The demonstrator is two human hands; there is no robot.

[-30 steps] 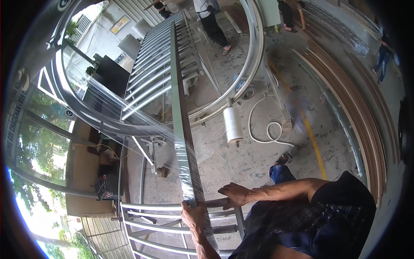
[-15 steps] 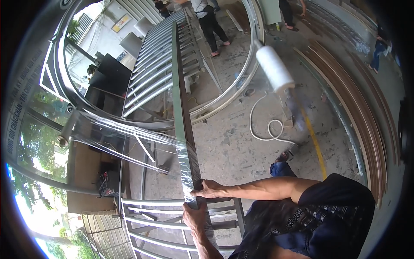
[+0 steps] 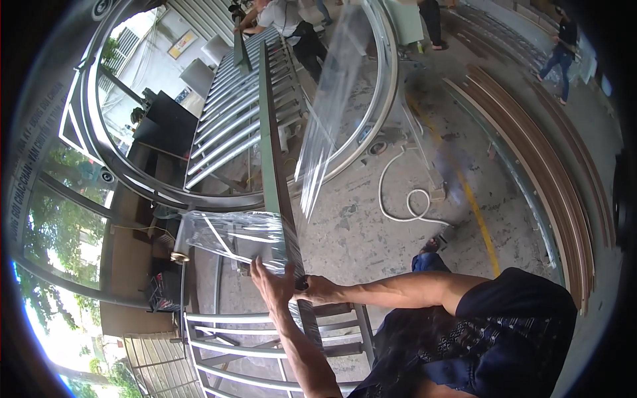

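- Clasps the long bar (image 3: 271,152), green on its upper face and brown along its side, with the right hand (image 3: 320,290) closed around it, just below the centre of the view.
- Holds the left hand (image 3: 273,285) open and released at the left edge of the bar, with fingers spread and pointing away; cannot tell about contact with bar or film.
- Runs lengthwise from the hands up through the large metal ring (image 3: 379,126).
- Carries clear film (image 3: 232,233) around the near stretch, spread leftward in a sheet toward a spool (image 3: 178,257), visible mainly by its end.
- Shows another band of film (image 3: 332,113) to the right, slanting down across the ring, blurred.
- Crosses above the near rack (image 3: 232,347) of pale metal rails.
- Lies over the far rack (image 3: 223,163), with a co-worker (image 3: 280,16) in a light top leaning near a second green piece (image 3: 240,54).
- Includes, farther right, a pale hose (image 3: 405,218) and a yellow line (image 3: 483,229) on the floor, then long brown strips (image 3: 531,152).
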